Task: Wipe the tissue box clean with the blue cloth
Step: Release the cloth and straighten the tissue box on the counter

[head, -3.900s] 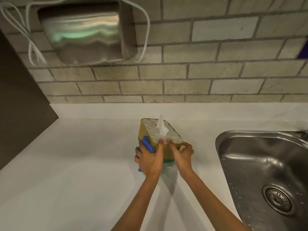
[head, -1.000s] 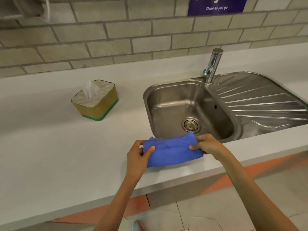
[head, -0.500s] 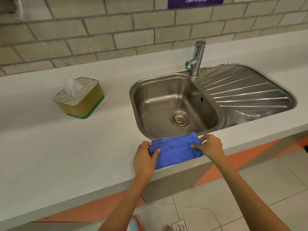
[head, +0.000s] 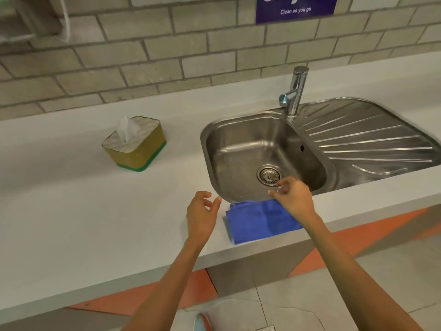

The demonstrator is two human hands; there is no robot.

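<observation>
Head view: both hands empty, left hand (head: 202,212) & right hand (head: 292,197) spread loose above blue cloth (head: 260,219). Cloth overhangs surface (head: 83,223) edge, could slide off; tissue box (head: 134,144) well apart.

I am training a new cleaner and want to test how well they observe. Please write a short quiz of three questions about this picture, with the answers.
1. True or false: the blue cloth lies on the counter in front of the sink.
2. Which is holding the cloth: A) left hand, B) right hand, C) neither?
3. Fill in: a white tissue sticks out of the top of the ______.

Key
1. True.
2. C. Both hands are open, above or beside the cloth.
3. tissue box, which stands on the counter left of the sink.
</observation>
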